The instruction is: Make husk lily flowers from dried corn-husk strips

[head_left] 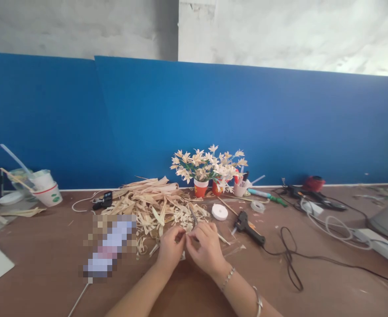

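My left hand and my right hand meet close together over the table, thumbs and fingertips pinched. What they pinch is too small and covered to make out; it may be a pale scrap. Just beyond them spreads a heap of dry, straw-coloured husk strips, with curled trimmings near my left hand. A dark, thin metal tool lies partly hidden behind my right fingers. To the right of that hand rests a black glue gun, and a white roll of tape lies behind it.
Pale husk flowers stand in red cups by the blue partition. A pixelated phone-like object lies at left. Black cable loops at right. A clear tape roll and a white cup stand farther back.
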Action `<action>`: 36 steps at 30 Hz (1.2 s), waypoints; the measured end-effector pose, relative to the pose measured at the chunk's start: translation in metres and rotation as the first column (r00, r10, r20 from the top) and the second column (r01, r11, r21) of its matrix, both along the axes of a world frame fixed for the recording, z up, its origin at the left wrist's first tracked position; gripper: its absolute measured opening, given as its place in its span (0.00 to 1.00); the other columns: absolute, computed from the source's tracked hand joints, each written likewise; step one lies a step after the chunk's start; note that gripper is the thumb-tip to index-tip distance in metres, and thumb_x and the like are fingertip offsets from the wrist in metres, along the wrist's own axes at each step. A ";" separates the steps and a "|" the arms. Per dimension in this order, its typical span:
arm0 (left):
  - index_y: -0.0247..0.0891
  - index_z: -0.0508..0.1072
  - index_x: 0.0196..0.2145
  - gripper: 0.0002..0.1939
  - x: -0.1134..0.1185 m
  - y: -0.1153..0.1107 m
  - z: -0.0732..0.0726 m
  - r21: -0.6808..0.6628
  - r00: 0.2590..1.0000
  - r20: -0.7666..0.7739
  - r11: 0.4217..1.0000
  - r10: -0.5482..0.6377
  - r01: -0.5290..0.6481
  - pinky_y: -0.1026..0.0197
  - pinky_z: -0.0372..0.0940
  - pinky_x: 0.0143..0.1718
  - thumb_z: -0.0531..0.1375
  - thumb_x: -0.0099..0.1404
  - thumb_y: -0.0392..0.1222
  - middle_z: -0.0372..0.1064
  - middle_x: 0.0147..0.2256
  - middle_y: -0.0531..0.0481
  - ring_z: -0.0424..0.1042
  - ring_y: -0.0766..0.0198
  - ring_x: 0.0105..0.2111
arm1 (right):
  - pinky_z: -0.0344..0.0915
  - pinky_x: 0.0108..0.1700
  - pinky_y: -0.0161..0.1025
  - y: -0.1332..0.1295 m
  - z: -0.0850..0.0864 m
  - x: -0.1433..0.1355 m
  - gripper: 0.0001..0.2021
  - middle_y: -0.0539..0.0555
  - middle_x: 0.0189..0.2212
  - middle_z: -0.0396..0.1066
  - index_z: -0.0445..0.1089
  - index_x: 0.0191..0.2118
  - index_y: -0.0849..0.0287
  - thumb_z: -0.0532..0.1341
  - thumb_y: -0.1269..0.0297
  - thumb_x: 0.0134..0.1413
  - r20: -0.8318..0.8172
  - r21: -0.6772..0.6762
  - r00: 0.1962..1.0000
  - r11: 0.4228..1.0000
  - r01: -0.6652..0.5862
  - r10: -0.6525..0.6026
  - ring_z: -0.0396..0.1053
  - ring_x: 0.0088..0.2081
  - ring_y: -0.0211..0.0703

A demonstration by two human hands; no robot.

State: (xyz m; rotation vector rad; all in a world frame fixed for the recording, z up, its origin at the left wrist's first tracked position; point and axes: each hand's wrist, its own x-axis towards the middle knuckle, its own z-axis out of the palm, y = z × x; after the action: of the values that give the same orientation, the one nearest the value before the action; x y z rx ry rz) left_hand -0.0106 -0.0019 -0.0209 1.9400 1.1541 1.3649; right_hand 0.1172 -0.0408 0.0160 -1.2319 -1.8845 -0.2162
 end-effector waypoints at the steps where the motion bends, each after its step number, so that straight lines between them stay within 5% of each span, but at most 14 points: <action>1: 0.37 0.71 0.25 0.05 0.000 0.000 0.000 -0.007 1.000 0.006 1.000 -0.004 0.004 0.65 0.64 0.28 0.56 0.55 0.37 0.69 0.23 0.51 0.69 0.64 0.24 | 0.50 0.37 0.39 0.000 0.000 0.000 0.06 0.49 0.24 0.64 0.63 0.25 0.59 0.56 0.72 0.51 -0.003 -0.002 1.000 1.000 -0.001 0.001 0.61 0.30 0.39; 11: 0.37 0.71 0.23 0.04 0.001 -0.001 0.002 -0.112 0.996 0.082 0.993 -0.032 0.041 0.65 0.63 0.28 0.56 0.52 0.36 0.69 0.22 0.52 0.68 0.63 0.25 | 0.51 0.37 0.39 0.000 0.003 0.001 0.05 0.49 0.25 0.68 0.65 0.27 0.58 0.56 0.70 0.54 -0.009 -0.047 0.998 0.997 -0.058 0.058 0.63 0.31 0.39; 17: 0.35 0.71 0.23 0.06 0.003 0.001 0.000 -0.255 0.950 0.291 0.948 -0.111 0.189 0.66 0.62 0.25 0.60 0.51 0.40 0.68 0.21 0.53 0.67 0.65 0.23 | 0.53 0.39 0.40 -0.002 0.005 0.006 0.02 0.52 0.30 0.67 0.65 0.34 0.58 0.58 0.68 0.51 -0.131 -0.087 0.989 0.994 -0.073 0.061 0.63 0.35 0.42; 21: 0.35 0.71 0.24 0.07 0.004 0.002 -0.001 -0.358 0.921 0.375 0.900 -0.106 0.250 0.66 0.64 0.24 0.60 0.52 0.42 0.68 0.20 0.53 0.68 0.65 0.22 | 0.58 0.38 0.39 0.003 0.000 0.010 0.03 0.53 0.31 0.66 0.64 0.35 0.58 0.54 0.68 0.53 -0.412 -0.141 0.911 0.987 -0.076 0.011 0.63 0.34 0.42; 25: 0.35 0.70 0.24 0.08 0.005 -0.002 0.004 -0.417 0.905 0.400 0.850 -0.146 0.321 0.64 0.66 0.25 0.61 0.51 0.44 0.69 0.19 0.52 0.70 0.64 0.22 | 0.61 0.34 0.36 0.010 -0.002 0.011 0.04 0.51 0.27 0.66 0.65 0.30 0.59 0.55 0.65 0.52 -0.600 -0.291 0.800 0.926 -0.239 0.018 0.64 0.30 0.40; 36: 0.36 0.70 0.23 0.12 0.007 -0.002 0.001 -0.401 0.903 0.380 0.844 -0.201 0.356 0.64 0.67 0.24 0.62 0.51 0.48 0.69 0.20 0.51 0.70 0.64 0.21 | 0.60 0.30 0.35 0.014 -0.006 0.014 0.10 0.49 0.22 0.65 0.65 0.25 0.59 0.59 0.57 0.49 -0.728 -0.361 0.686 0.839 -0.408 0.020 0.61 0.26 0.38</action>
State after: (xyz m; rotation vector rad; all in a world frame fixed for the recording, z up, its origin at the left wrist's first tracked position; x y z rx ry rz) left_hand -0.0040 -0.0040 -0.0198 1.4094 0.8864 1.0747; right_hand 0.1307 -0.0267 0.0101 -1.1508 -1.3904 0.8426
